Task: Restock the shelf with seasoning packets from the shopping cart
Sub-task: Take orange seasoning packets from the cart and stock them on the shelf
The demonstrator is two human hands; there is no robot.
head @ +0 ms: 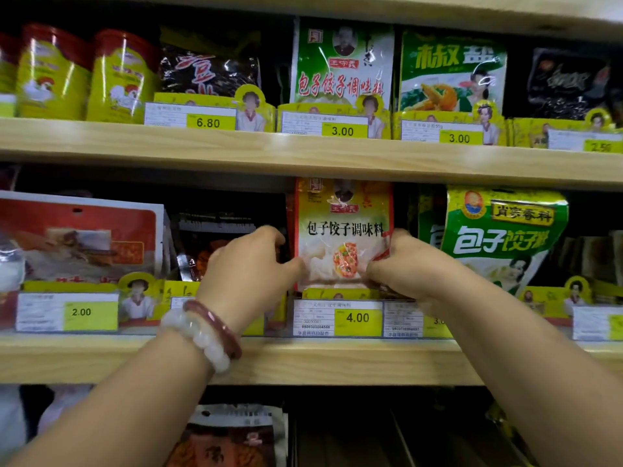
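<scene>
Head view: a red-and-white seasoning packet (342, 235) is held upright in its slot on the middle shelf (303, 360), above the 4.00 price tag (357, 317). It is pinched at its left edge by the left hand (247, 267) and at its right edge by the right hand (399, 264), fingers curled. This packet seems nearly placed; the shopping cart is not seen, so the remaining stock cannot be judged.

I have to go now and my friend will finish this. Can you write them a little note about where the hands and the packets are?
Left hand grips the left edge of the red-topped dumpling seasoning packet; right hand grips its right edge.
The packet stands upright on the middle shelf, behind the 4.00 price tag.
Done: this packet is nearly seated in its slot.
Left: let go and fetch more packets. The cart is out of view.
</scene>
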